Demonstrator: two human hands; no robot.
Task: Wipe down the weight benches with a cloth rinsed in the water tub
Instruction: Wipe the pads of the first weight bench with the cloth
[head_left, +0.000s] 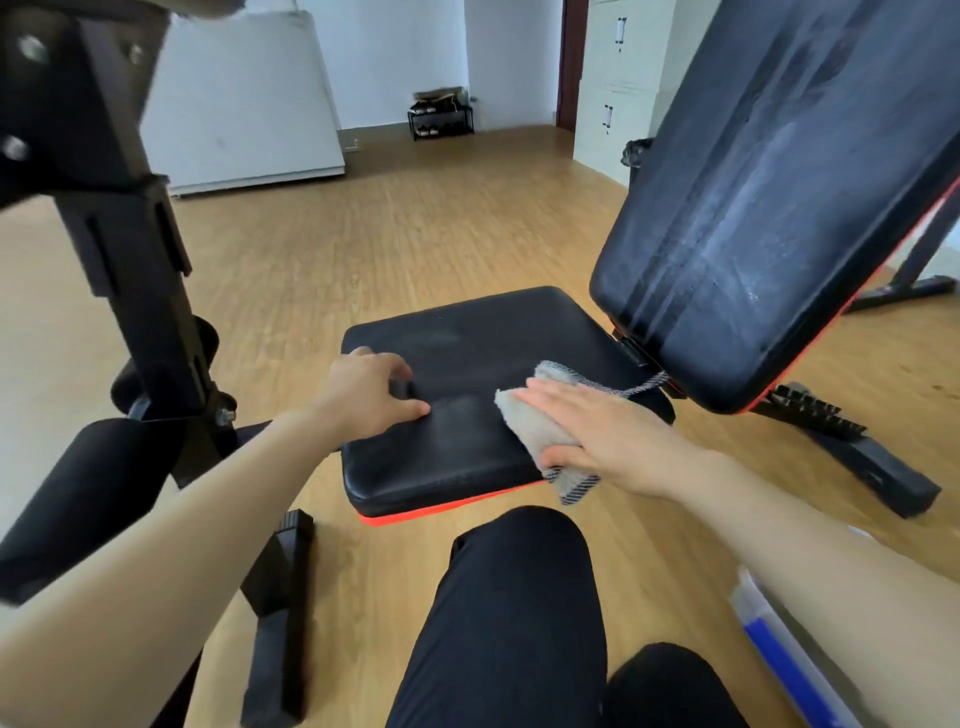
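Wood flooring runs back to a white wall, and close in sits the black seat pad of a weight bench, the surface being wiped, with the tilted back pad rising to the right.

The right hand lies flat, palm down, on a pale cloth. Its fingers are stretched out and pressing rather than curled, pinning the cloth to the right part of the seat pad near its front edge. The cloth's long axis runs from the front edge up toward the hinge, and a corner hangs over the front edge.

The left hand is braced on the pad's left side, fingers bent, thumb out, holding nothing.

Unwiped pad lies to the left of the right fingers, between the two hands, so the next stroke likely sweeps leftward; the bracing hand may need to lift clear. No water tub can be made out with certainty.
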